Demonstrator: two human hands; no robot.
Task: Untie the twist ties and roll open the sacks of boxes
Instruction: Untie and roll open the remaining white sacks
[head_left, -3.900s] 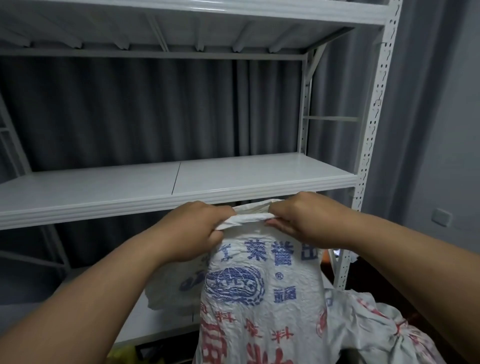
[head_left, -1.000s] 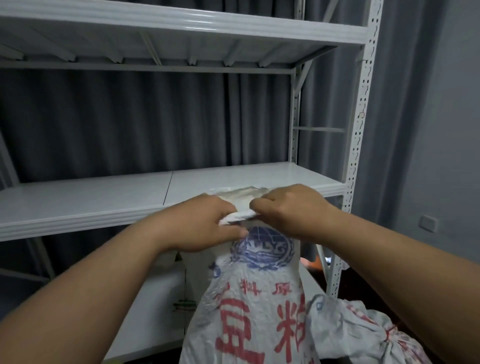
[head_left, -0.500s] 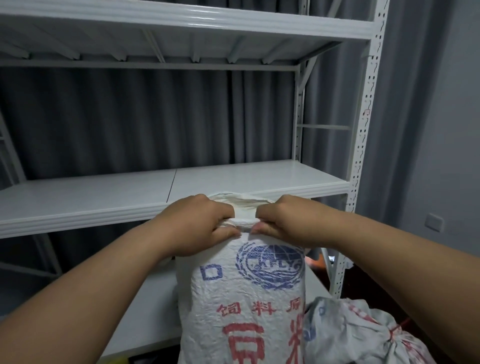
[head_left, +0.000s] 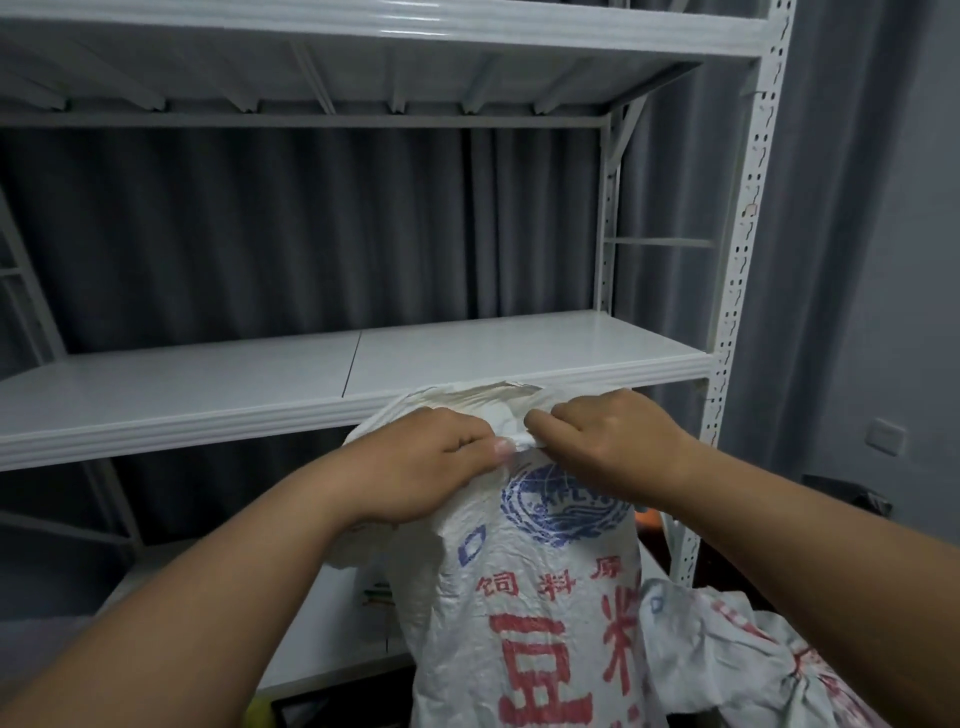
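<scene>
Head: sack (head_left: 524, 597) logo reads "KFLY", red print.

A: Sack (head_left: 524, 613) at the lower shelf's front edge: white woven cloth, a blue round emblem up top, small red characters under it, then large red ones.

B: Noted. Second sack (head_left: 737, 654), low right: white, red print, one small blue square.

A: Shelving (head_left: 208, 384): white throughout. Curtain (head_left: 270, 234) behind: dark grey, vertical folds.

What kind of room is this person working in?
Probably a storeroom: white metal shelving with slotted uprights, printed woven sacks standing below it, and grey curtains behind.
</scene>
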